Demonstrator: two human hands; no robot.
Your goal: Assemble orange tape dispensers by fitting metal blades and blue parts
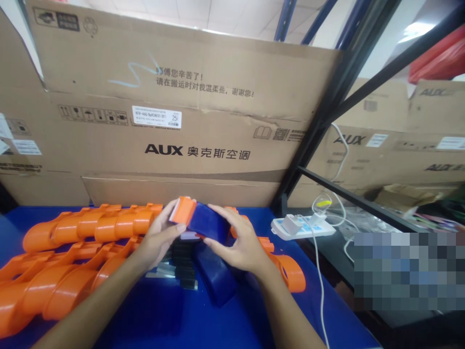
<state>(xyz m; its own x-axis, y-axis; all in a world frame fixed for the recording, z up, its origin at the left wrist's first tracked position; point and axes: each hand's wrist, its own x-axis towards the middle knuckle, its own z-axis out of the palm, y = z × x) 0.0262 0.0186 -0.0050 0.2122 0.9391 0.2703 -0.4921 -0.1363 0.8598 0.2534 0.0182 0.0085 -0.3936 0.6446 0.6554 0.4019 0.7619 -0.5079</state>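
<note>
Above the middle of the blue table, my left hand [160,237] is closed on a small orange plastic part [184,209] with a pale edge. My right hand [240,237] has its thumb and fingers around a dark blue smooth piece [209,223]. The two pieces touch end to end; whether they are fastened together I cannot tell. Beneath my right hand lies a dark blue flat piece [214,276]. Beside it, under my hands, sits a group of black strips [183,264] with shiny ends.
Nested rows of orange curved plastic parts [65,286] fill the table's left side, with more orange parts [290,271] at right. A white power strip [303,227] with cables lies near the black rack post [312,131]. A large cardboard box [203,106] stands behind.
</note>
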